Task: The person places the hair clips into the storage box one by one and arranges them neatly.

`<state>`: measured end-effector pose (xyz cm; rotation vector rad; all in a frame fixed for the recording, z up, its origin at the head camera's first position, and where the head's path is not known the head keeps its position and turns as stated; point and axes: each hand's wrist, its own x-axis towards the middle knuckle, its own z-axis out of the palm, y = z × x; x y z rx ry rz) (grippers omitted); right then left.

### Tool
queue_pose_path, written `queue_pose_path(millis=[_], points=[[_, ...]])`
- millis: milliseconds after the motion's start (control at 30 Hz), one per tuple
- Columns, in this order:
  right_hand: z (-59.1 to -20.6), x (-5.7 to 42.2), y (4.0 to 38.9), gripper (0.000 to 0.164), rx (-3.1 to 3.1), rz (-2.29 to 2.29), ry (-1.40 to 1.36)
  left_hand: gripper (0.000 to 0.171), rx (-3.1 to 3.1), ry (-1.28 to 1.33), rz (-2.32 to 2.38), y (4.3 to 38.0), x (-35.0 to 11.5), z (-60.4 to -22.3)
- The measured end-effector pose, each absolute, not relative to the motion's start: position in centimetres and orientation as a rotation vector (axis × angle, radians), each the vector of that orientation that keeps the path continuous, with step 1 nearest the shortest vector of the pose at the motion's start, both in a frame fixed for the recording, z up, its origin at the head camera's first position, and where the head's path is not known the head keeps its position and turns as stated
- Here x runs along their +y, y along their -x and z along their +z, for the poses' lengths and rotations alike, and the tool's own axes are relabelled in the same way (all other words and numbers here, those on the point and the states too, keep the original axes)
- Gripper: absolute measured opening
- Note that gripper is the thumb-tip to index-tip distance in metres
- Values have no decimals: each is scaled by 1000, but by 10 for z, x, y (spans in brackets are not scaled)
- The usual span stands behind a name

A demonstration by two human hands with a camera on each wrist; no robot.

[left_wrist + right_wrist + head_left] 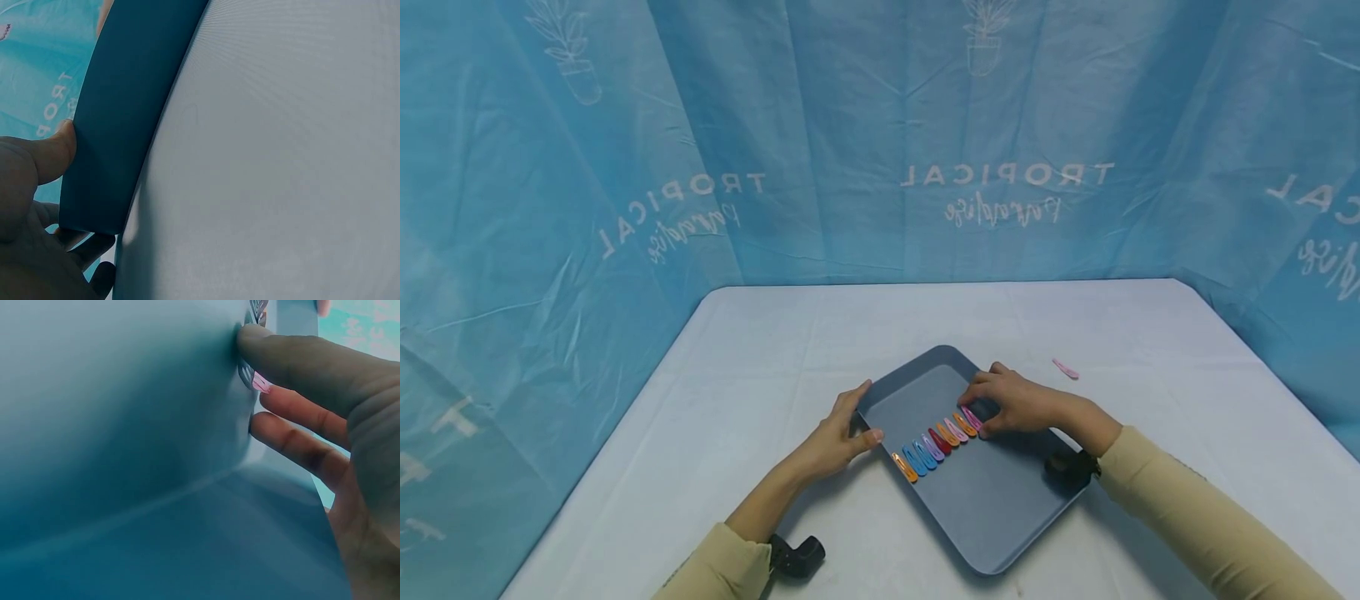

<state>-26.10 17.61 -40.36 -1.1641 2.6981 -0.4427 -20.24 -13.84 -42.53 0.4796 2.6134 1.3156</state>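
A grey-blue rectangular tray [1022, 500] lies turned at an angle on the table. Across it runs a slanting row of snap hair clips in several colours, from an orange clip [905, 467] at the left edge through blue, purple and a red clip [939, 442]. At the row's upper right end, my right hand [1011, 402] pinches a pink hair clip [972, 417] between thumb and fingers, against the tray floor. The right wrist view shows part of that pink clip [261, 382] beside the thumb. My left hand [837, 435] grips the tray's left corner, thumb [59, 153] at the rim.
One more pink hair clip [1065, 369] lies on the white tablecloth [760, 358], beyond the right forearm. A blue printed curtain [850, 150] hangs behind the table and at both sides. Black wrist cameras sit on both wrists.
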Motion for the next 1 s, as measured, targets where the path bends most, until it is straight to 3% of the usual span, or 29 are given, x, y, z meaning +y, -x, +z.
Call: queue_pose_path(millis=[1000], points=[[-396, 179, 262, 47, 2689, -456, 1155, 78, 2606, -480, 1340, 201, -138, -424]])
